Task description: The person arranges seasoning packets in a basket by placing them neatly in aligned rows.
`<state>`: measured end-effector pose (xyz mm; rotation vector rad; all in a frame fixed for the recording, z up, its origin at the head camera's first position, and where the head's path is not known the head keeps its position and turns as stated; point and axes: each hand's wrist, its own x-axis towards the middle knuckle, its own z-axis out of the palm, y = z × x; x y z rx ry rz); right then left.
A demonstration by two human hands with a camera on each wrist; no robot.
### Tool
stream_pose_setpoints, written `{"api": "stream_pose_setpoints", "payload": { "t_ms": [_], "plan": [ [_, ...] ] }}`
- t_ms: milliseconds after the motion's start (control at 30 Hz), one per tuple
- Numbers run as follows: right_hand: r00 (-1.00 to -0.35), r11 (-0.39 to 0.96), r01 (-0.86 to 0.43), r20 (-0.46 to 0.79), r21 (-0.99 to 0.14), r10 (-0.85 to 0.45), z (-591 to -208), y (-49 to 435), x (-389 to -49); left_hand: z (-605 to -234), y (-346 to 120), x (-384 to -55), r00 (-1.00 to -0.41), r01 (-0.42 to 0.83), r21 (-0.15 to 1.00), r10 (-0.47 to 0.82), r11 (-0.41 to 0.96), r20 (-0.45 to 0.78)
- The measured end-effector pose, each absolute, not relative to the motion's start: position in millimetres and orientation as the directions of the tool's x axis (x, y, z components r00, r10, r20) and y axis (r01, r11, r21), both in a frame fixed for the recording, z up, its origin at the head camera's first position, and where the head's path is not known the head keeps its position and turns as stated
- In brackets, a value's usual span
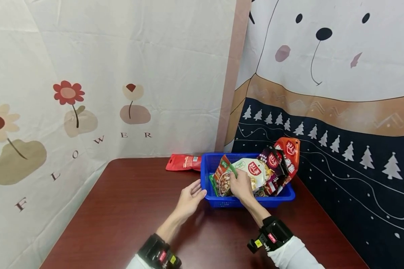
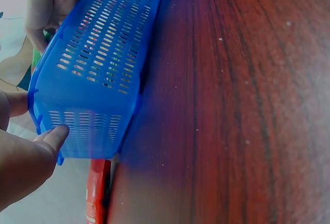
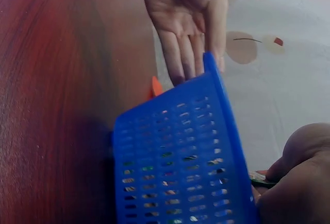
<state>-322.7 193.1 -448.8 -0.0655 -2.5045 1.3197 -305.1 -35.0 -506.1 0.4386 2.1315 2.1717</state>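
A blue perforated basket [image 1: 233, 202] holds several food packets, most of them standing or leaning. My right hand [image 1: 241, 185] reaches over its front rim and pinches the green edge of a red-and-green seasoning packet [image 1: 224, 179] with a food picture. In the right wrist view, only a sliver of that packet [image 3: 262, 179] shows beside the fingers. At the basket's front left corner, my left hand [image 1: 190, 197] has its fingers mostly straight. The left wrist view shows the thumb at the rim and a fingertip [image 2: 59, 134] near the outer end wall.
A red packet [image 1: 184, 163] lies on the brown table [image 1: 138, 216], behind and left of the basket. Inside the basket stand a white packet [image 1: 254, 169], a dark purple packet [image 1: 271, 158] and an orange-red packet [image 1: 291, 153]. Printed curtains hang behind and at the right.
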Motion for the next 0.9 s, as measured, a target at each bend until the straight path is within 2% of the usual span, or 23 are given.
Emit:
{"api": "stream_pose_setpoints", "payload": {
  "t_ms": [367,567,900],
  "plan": [
    [-0.975,0.703,-0.130,0.221,-0.699,0.040,-445.4,198.6,-321.3,-506.3,-35.5,-304.0,-0.951,0.186,0.982,0.244,-0.035,0.189],
    [-0.977,0.788,-0.108,0.210,-0.606,0.027,-440.2,214.6,-316.7,-506.5,-35.6,-306.0,-0.950,0.187,0.982,0.247,-0.033,0.189],
    [-0.995,0.847,-0.048,0.101,-0.529,0.006,-440.6,236.6,-312.8,-505.7,-35.8,-306.6,-0.949,0.186,0.982,0.254,-0.031,0.188]
  ]
}}
